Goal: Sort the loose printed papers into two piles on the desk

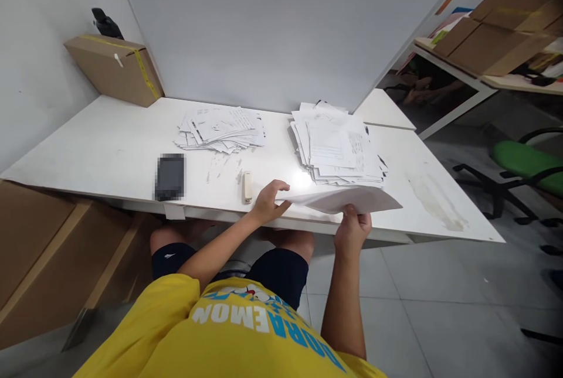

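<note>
My right hand [352,231] pinches a sheet of white paper [338,199] by its near edge, thumb on top. The paper is tilted just above the desk's front edge; whether it is one sheet or more I cannot tell. At its left end is my left hand [269,202], thumb and fingers apart in a C shape around the paper's edge. Left of that hand lies a small cream stapler [247,186]. Beyond the right hand rises a tall, uneven stack of printed papers [332,146]. A lower, spread pile of papers [222,129] lies back left.
A blurred-out dark device [170,176] rests near the front edge of the white desk [109,149]. A cardboard box [114,67] stands at the back left corner, against the grey partition [281,26]. A green chair [528,158] and stacked cartons [497,32] are at the right.
</note>
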### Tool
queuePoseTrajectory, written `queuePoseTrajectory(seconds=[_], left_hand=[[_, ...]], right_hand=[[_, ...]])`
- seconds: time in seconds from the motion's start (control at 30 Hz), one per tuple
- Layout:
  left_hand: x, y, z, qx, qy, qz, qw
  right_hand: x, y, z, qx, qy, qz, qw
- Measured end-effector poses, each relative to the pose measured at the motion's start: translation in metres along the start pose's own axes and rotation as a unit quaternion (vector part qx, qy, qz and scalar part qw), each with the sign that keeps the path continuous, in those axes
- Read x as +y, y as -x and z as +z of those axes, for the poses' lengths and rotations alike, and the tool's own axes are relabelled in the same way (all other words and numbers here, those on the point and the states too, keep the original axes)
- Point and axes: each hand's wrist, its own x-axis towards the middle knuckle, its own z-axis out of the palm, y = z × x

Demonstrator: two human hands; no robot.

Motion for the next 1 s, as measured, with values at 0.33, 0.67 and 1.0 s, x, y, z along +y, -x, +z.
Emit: queuePoseTrajectory(seconds=[0.33,0.67,1.0], left_hand=[[0.001,0.003,-0.002,-0.004,0.056,-0.062,0.996],[0.002,0.011,-0.003,-0.011,-0.011,-0.115,0.993],[-0.007,0.018,0.004,-0.003,-0.022,-0.153,0.988]], right_hand=[[0.013,-0.017,-0.013,-0.057,0.043,0.007,0.997],[0.012,-0.017,-0.007,-0.104,0.060,0.020,0.993],[0.005,-0.014,-0.004,-0.099,0.052,-0.006,0.994]])
